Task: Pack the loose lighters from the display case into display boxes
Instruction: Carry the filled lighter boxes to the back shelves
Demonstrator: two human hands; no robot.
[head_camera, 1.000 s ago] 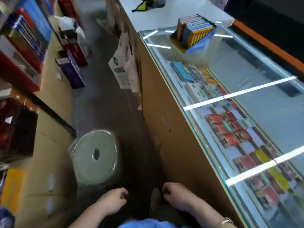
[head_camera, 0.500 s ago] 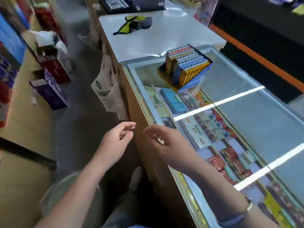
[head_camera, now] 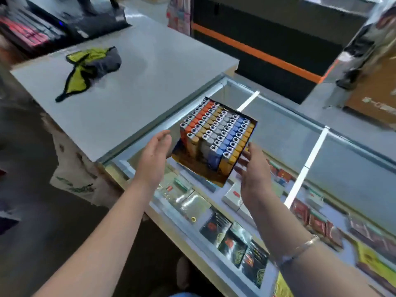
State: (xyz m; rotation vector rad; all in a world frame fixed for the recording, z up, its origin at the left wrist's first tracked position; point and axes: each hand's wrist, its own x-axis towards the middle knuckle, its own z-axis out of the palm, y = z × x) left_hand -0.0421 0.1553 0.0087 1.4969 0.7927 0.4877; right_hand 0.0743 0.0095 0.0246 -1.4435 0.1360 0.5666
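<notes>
Yellow and grey cloth [head_camera: 90, 71] lay crumpled at the far left on the pale grey table [head_camera: 150, 67], well apart from everything else. Moving right, the left hand [head_camera: 153, 159] reached forward with its fingers [head_camera: 164, 138] straight and together, held open just beside the left wall of the display box [head_camera: 205, 170]; whether it touched the cardboard could not be told. The display box stood on the glass top of the display case [head_camera: 342, 159], near the corner where the glass met the table, and it was packed with upright lighters [head_camera: 216, 129] in rows of orange, tan, grey, blue and yellow. On the box's right side the right hand [head_camera: 255, 174] was raised, its fingers [head_camera: 244, 155] spread and relaxed close against the near right corner, gripping nothing that could be seen. A thin bracelet [head_camera: 300, 249] circled that wrist. Under the glass lay flat packets [head_camera: 235, 241], dark ones nearer and red ones farther right.
</notes>
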